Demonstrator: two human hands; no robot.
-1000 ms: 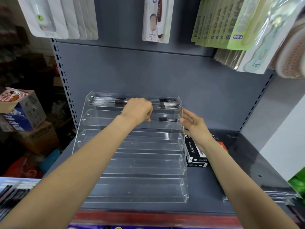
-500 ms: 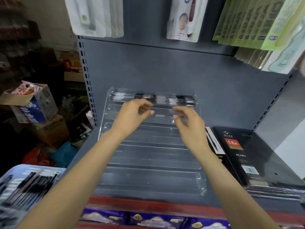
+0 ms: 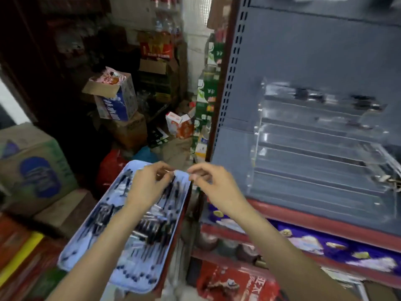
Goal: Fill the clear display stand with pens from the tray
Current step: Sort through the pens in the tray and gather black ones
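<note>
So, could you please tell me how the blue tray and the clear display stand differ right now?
The blue tray is opaque, flat and heaped with pens; the clear display stand is transparent, stepped in tiers, and holds pens only in its top rows. The tray sits left of the shelf, the stand on it. Both hold dark pens.

You're in a small shop: grey retail shelving (image 3: 303, 61) with perforated uprights, stacked cardboard stock boxes (image 3: 115, 101) behind, packaged goods (image 3: 303, 242) on lower shelves.
</note>
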